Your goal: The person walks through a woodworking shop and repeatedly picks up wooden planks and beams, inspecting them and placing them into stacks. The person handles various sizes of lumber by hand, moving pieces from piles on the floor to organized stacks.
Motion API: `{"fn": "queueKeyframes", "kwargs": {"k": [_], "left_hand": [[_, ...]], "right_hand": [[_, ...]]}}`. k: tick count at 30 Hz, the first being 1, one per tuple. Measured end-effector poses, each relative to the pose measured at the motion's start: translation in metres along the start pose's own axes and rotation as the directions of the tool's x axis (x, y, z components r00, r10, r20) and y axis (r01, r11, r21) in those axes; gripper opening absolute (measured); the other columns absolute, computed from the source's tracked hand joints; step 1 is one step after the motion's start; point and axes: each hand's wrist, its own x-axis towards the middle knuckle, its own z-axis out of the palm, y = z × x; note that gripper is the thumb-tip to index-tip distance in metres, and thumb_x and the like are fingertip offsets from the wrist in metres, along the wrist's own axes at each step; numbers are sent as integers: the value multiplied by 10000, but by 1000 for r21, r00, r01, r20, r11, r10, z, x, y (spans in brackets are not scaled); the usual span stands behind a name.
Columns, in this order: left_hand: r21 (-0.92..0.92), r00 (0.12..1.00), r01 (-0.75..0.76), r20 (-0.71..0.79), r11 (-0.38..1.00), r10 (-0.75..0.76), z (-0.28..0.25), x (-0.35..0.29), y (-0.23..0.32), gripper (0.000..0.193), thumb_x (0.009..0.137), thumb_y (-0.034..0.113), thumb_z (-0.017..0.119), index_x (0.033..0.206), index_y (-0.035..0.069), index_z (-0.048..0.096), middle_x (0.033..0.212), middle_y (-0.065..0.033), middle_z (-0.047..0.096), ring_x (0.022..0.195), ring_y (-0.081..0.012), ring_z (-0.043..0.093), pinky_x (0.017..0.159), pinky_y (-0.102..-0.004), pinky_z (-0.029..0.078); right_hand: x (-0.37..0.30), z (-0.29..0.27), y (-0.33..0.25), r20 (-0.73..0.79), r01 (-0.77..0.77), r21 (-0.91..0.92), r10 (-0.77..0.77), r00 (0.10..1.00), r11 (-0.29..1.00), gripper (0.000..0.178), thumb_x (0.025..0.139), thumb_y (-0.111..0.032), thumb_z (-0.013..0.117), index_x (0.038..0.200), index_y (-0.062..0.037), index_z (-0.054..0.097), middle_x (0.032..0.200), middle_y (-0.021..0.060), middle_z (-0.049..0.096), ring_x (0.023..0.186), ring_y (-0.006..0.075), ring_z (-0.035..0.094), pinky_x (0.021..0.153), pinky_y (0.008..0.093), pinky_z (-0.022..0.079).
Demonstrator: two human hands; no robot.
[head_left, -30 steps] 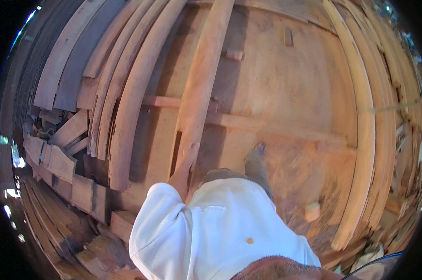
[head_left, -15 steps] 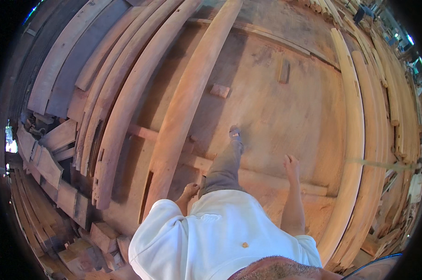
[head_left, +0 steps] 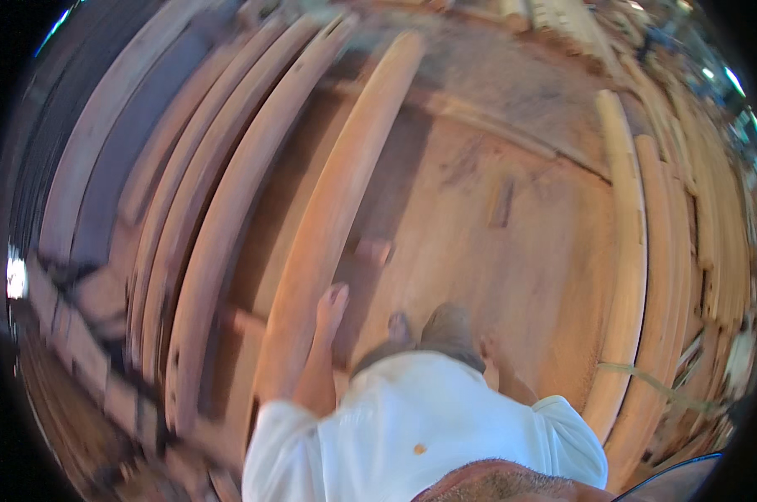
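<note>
My left hand (head_left: 333,303) is swung forward beside a long rounded wooden log (head_left: 332,201). Its fingers look loosely curled, and nothing shows in them. My right hand (head_left: 488,350) hangs low by my right leg, smeared by motion and partly hidden, so its fingers cannot be made out. Dusty boards (head_left: 479,276) lie under my feet. A short wood block (head_left: 373,250) rests on them just ahead of my left hand, and another small block (head_left: 501,203) lies farther off.
Several long logs and planks (head_left: 245,192) lie side by side on the left. Pale logs (head_left: 632,276) line the right, with a strap (head_left: 646,376) across them. A narrow beam (head_left: 496,130) crosses the floor ahead. Offcuts (head_left: 86,351) pile at the lower left.
My left hand has swung forward and my right hand back toward my leg. My right leg has come forward. The floor blocks appear lower and nearer.
</note>
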Motion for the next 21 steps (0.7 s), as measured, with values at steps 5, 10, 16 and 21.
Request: {"fn": "queueKeyframes", "kwargs": {"k": [5, 10, 16, 21], "left_hand": [[-234, 980, 154, -88, 960, -179, 4, 74, -40, 231, 1051, 283, 619, 903, 109, 584, 630, 38, 490, 513, -58, 478, 434, -247, 354], [-158, 926, 271, -228, 950, -302, 65, 91, -91, 274, 1047, 300, 598, 964, 42, 633, 618, -1, 537, 497, -164, 533, 435, -348, 426], [92, 892, 439, -166, 894, -421, 102, 129, -73, 376, 1053, 355, 591, 1066, -16, 653, 722, -53, 630, 595, -198, 599, 529, -363, 490], [-55, 854, 486, -181, 872, -488, 120, 191, -43, 374, 1051, 343, 604, 1102, -25, 655, 765, -57, 631, 647, -190, 598, 584, -353, 497]], "right_hand": [[106, -41, -74, 152, 101, -276, -61, 986, 956, 373, 962, -401, 637, 999, -55, 771, 939, 222, 745, 947, 383, 728, 834, 541, 534], [223, -145, -216, 84, 298, -410, -290, 953, 862, 393, 965, -415, 628, 1010, -49, 764, 970, 229, 748, 967, 408, 724, 852, 547, 538], [308, -233, -562, -26, 528, -454, -603, 797, 717, 420, 970, -414, 624, 1043, -18, 742, 1021, 248, 743, 1012, 448, 709, 869, 546, 540], [297, -217, -709, 26, 642, -352, -679, 734, 681, 365, 988, -343, 630, 1124, -18, 724, 1073, 208, 741, 1032, 388, 711, 890, 503, 540]]}}
